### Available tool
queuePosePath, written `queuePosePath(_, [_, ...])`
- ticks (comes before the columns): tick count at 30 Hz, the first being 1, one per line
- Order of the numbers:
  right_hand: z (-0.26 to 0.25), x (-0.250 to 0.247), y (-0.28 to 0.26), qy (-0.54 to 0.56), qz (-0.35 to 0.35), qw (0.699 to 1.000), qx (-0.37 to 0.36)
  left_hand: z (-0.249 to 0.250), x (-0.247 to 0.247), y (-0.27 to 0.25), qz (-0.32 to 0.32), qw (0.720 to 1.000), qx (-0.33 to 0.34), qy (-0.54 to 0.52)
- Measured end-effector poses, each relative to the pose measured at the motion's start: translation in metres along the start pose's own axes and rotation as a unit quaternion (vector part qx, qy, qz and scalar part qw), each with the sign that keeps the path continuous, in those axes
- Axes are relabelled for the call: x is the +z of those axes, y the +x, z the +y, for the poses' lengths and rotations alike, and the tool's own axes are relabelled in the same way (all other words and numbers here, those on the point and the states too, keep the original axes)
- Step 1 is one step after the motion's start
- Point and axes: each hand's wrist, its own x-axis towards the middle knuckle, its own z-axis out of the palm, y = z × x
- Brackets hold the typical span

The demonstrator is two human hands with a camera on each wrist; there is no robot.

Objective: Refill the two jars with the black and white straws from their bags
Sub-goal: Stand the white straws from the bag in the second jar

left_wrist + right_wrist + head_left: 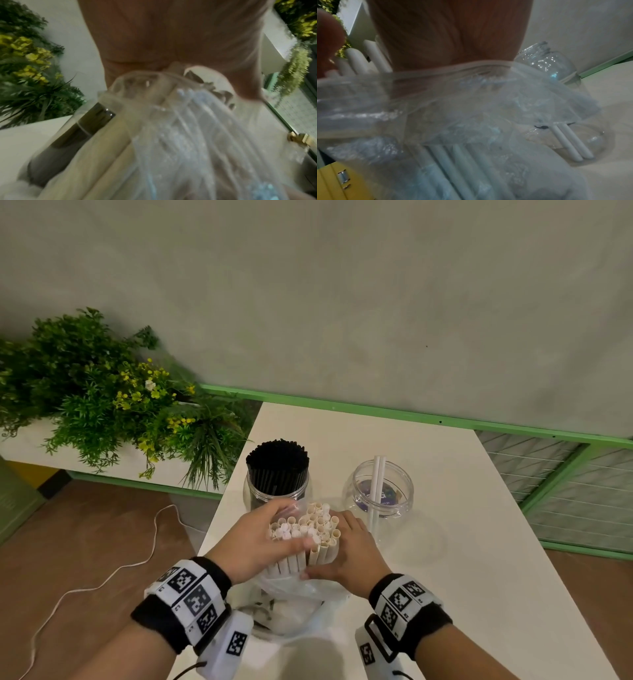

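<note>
A bundle of white straws [305,534] stands upright out of a clear plastic bag [298,601] at the table's near edge. My left hand [263,537] wraps the bundle from the left, thumb across its front. My right hand [346,553] grips the bundle's right side together with the bag's rim [453,66]. Behind, a clear jar [277,484] is packed with black straws [277,462]. To its right a second clear jar [382,491] holds two white straws [378,477]. In the left wrist view the bagged straws [171,135] are blurred.
The white table [462,542] ends at a green-framed wall rail [411,412] behind. A planter with green and yellow foliage [102,395] stands at the left. A white cord [102,580] lies on the brown floor. A yellow cabinet [332,180] shows in the right wrist view.
</note>
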Motion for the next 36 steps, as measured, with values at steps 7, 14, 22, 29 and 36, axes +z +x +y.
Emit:
queuePosePath(7, [-0.001,0.005,-0.003,-0.026,-0.011,1.0,-0.008,-0.012,-0.006,0.009,0.125,0.966,-0.102,-0.201])
queuePosePath(14, [0.0,0.002,-0.01,-0.038,-0.013,0.999,0.03,-0.018,-0.018,-0.015,0.106,0.985,-0.064,-0.117])
queuePosePath(22, [-0.001,0.01,-0.022,0.037,0.169,0.985,-0.015,-0.03,-0.002,-0.032,0.051,0.984,-0.058,0.161])
queuePosePath(29, [0.008,0.01,-0.034,-0.022,0.148,0.988,-0.025,-0.044,0.007,-0.023,0.049,0.979,-0.115,0.161])
queuePosePath(36, [0.006,0.01,-0.03,0.02,0.127,0.991,-0.047,-0.048,0.007,-0.019,0.05,0.983,-0.111,0.136])
